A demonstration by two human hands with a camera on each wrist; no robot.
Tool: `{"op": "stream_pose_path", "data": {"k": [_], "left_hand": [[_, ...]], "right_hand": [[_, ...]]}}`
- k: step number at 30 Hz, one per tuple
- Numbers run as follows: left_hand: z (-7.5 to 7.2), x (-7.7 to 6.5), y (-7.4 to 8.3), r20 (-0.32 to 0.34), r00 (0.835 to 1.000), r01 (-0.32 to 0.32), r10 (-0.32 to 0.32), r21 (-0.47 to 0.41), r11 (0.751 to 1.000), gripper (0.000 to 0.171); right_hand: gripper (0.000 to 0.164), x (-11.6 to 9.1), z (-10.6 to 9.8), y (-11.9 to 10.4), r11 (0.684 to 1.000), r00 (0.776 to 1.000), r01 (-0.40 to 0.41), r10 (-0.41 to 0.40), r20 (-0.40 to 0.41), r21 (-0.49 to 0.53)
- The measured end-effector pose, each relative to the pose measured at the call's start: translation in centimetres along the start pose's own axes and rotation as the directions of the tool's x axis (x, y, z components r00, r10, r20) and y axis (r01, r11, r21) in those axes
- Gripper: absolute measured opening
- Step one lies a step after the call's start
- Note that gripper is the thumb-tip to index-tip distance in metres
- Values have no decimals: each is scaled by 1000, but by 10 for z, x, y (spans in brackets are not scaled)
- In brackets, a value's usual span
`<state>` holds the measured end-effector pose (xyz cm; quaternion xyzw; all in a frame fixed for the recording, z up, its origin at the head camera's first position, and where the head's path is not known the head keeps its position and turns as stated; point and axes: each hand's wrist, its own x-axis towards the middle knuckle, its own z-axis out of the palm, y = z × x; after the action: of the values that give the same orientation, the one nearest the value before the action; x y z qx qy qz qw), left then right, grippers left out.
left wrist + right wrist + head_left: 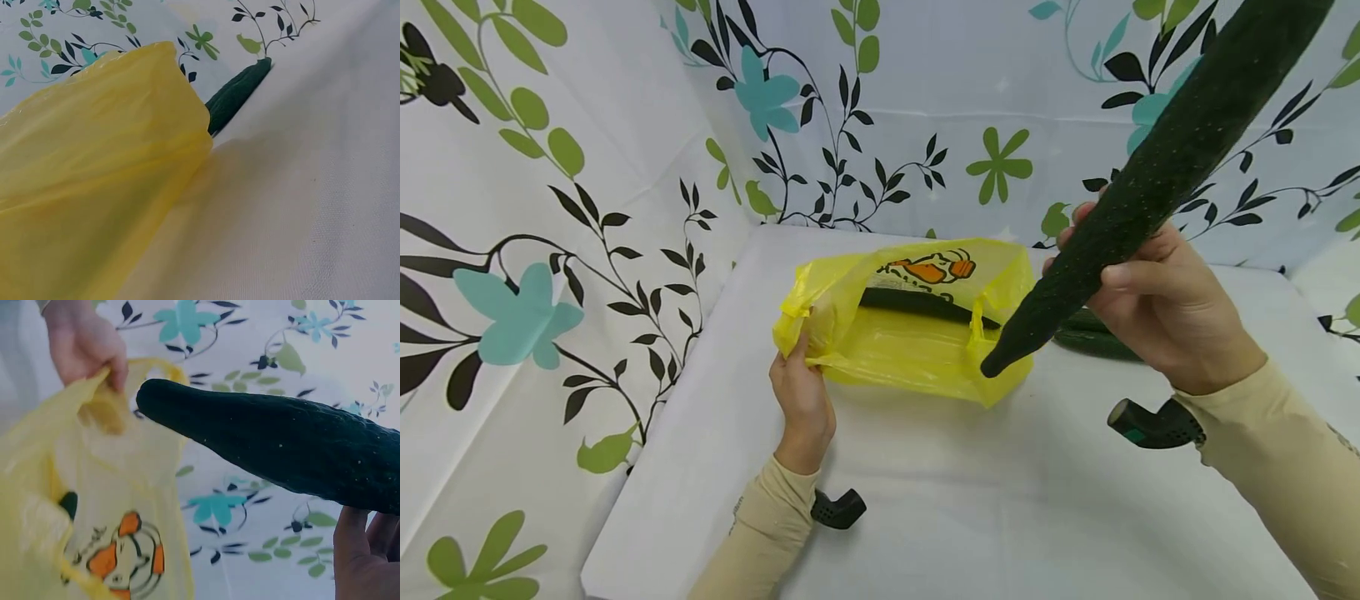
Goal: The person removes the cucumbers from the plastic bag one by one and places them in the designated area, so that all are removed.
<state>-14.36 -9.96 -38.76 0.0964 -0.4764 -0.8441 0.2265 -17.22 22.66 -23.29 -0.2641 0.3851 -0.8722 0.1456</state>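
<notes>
Cucumber (1157,179) sits clamped in my right fingers (1150,281), its narrow tip slanting down to their left, near the yellow bag (910,354). My left fingers (796,360) pinch that bag's rim; a second cucumber (917,304) lies inside, right of them. More cucumbers (1093,343) rest on the desk (925,492) behind my right fingers.

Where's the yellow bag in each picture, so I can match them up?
Head: the yellow bag is around the middle, with the left hand gripping its left end.
Left wrist: the yellow bag fills much of the left side.
Right wrist: the yellow bag is at the left, mostly low down.
Shared landmark: the leaf-patterned cloth shows in all three.
</notes>
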Motion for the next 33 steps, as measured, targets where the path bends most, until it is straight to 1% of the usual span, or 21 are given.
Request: {"op": "stream_pose_path", "data": {"k": [4, 7, 9, 10, 15, 18, 20, 25, 31, 33], "left_hand": [[0, 1, 0, 3, 1000, -4, 4, -2, 1000, 37], [1, 1, -1, 9, 1000, -4, 4, -5, 1000, 37], [1, 1, -1, 13, 1000, -3, 3, -6, 1000, 37], [1, 1, -2, 15, 1000, -2, 2, -6, 1000, 37], [2, 0, -3, 23, 1000, -16, 16, 0, 1000, 38], [3, 0, -5, 26, 999, -21, 21, 5, 1000, 38], [3, -1, -5, 24, 1000, -17, 17, 9, 1000, 38], [5, -2, -5, 19, 1000, -18, 17, 21, 1000, 38], [6, -2, -2, 8, 1000, -21, 20, 33, 999, 38], [6, -2, -2, 8, 1000, -19, 18, 40, 999, 38]], "right_hand": [[47, -14, -17, -13, 993, 996, 48, -55, -66, -107], [51, -26, -32, -21, 982, 991, 57, -77, -106, -182], [56, -34, -42, -25, 976, 991, 50, -75, -110, -210], [58, -38, -46, -27, 968, 990, 41, -73, -122, -247], [68, -57, -65, -33, 939, 987, 16, -69, -145, -343], [72, -65, -74, -35, 931, 985, 19, -80, -153, -366], [70, -70, -80, -34, 919, 984, 27, -94, -152, -394], [63, -76, -88, -33, 879, 981, 40, -125, -148, -475], [66, -82, -95, -32, 826, 978, 29, -141, -156, -562], [66, -84, -98, -31, 804, 977, 27, -148, -156, -594]]}}
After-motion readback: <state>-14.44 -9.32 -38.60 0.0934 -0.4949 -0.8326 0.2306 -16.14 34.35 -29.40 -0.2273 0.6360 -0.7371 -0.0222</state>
